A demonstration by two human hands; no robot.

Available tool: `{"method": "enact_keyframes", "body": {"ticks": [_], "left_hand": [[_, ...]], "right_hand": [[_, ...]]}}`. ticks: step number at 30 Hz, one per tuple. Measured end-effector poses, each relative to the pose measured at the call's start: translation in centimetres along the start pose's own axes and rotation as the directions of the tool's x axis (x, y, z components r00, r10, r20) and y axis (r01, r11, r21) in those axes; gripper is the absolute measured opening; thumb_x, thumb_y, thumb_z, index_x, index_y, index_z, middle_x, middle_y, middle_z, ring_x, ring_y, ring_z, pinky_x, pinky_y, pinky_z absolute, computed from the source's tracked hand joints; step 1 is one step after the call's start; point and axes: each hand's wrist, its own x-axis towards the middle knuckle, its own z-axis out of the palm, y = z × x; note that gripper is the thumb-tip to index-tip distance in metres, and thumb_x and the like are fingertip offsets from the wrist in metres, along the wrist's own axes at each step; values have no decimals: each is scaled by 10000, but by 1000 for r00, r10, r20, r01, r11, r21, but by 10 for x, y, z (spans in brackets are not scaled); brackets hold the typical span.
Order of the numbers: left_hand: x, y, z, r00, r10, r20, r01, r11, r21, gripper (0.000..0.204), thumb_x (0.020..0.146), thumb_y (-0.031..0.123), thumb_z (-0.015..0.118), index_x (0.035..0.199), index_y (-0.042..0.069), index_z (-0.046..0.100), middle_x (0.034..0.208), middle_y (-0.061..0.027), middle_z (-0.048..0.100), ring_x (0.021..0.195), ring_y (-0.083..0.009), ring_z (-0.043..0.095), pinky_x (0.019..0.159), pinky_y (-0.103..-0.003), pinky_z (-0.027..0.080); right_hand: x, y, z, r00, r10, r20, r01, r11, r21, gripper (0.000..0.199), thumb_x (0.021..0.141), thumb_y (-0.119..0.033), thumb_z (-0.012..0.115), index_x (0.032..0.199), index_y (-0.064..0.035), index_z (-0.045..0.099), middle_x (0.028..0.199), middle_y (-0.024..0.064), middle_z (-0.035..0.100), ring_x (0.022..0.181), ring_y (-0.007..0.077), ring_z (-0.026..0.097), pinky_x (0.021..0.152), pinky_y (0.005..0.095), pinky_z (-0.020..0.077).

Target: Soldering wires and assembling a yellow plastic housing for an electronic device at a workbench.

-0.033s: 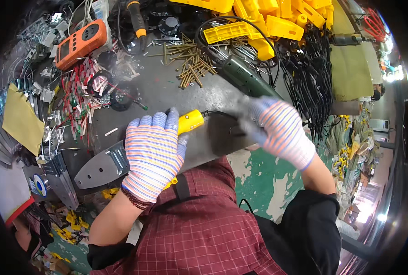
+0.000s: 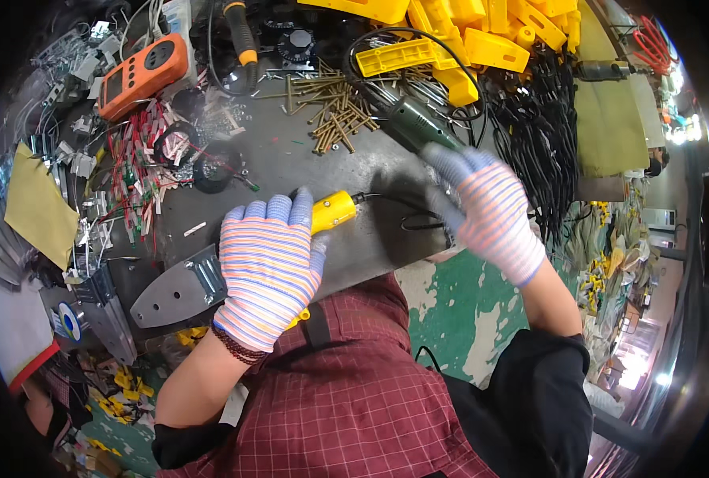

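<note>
My left hand [image 2: 268,267], in a striped knit glove, lies closed over a yellow-handled tool [image 2: 334,210] on the dark metal bench [image 2: 291,159]. A black cord [image 2: 406,217] runs from the tool's tip to the right. My right hand [image 2: 491,209], also in a striped glove, is spread with its fingertips on the near end of a green corded power tool [image 2: 414,125] that lies slanted on the bench. The hand looks slightly blurred. A grey metal bracket plate [image 2: 171,296] sits just left of my left hand.
At the back are an orange meter [image 2: 142,73], a pile of brass screws [image 2: 334,111] and yellow plastic parts [image 2: 466,40]. Black cables [image 2: 539,135] hang at the right. Red and green wire bundles [image 2: 135,175] and a black tape roll [image 2: 213,171] lie at the left.
</note>
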Motion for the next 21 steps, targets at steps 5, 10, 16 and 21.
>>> {"method": "enact_keyframes", "body": {"ticks": [5, 10, 16, 21], "left_hand": [[1, 1, -1, 998, -25, 58, 26, 999, -20, 575, 794, 349, 711, 1262, 27, 617, 992, -100, 625, 907, -276, 595, 841, -431, 436], [2, 4, 2, 996, -53, 65, 51, 998, 27, 591, 789, 366, 716, 1268, 35, 617, 969, -80, 617, 887, -252, 587, 827, -404, 431], [-1, 4, 6, 992, -109, 58, 104, 992, 77, 584, 796, 421, 699, 1242, 49, 644, 946, -80, 615, 880, -247, 581, 820, -395, 424], [0, 4, 10, 996, -70, -55, 74, 995, 65, 495, 788, 400, 680, 1145, 57, 689, 923, -79, 611, 857, -253, 582, 746, -406, 429]], "right_hand": [[-5, 50, 44, 983, 182, 29, -171, 959, -226, 675, 785, -175, 689, 1431, -185, 491, 1034, 196, 644, 947, 380, 635, 828, 455, 528], [6, 64, 31, 983, 174, -64, -136, 910, 391, 832, 689, -43, 713, 1474, -78, 438, 1308, 216, 601, 1196, 333, 603, 1018, 377, 477], [50, -7, -61, 851, 455, -261, 213, 155, 965, 256, 852, -142, 643, 1058, 5, 610, 840, 84, 607, 752, 201, 616, 716, 313, 506], [61, -64, -5, 955, 258, -146, 209, -241, 948, 219, 879, -198, 640, 964, -65, 489, 800, 43, 490, 730, 189, 503, 712, 365, 420]]}}
